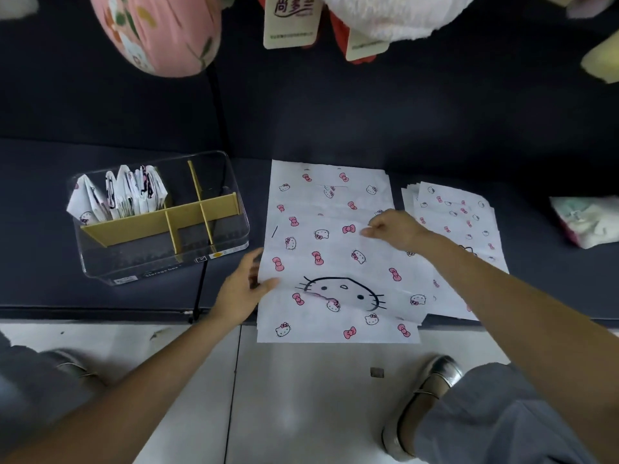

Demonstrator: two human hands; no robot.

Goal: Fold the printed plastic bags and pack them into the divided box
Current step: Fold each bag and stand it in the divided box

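White printed bag (335,259) lies flat on the dark table (134,296), long axis running away from the person, near end overhanging. Left hand (241,293) pinches its left edge; right hand (395,227) pinches its right edge, farther up.

Divided box (231,229) left of spread bag (335,256); bag stack (459,222) right; folded bags (117,192) in box's back-left compartment.

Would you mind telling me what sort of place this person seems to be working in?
Probably a shop or showroom, though that is a guess: a pink floral cushion and a white fluffy plush item with cardboard hang tags sit on a dark upholstered bench over a pale tiled floor.
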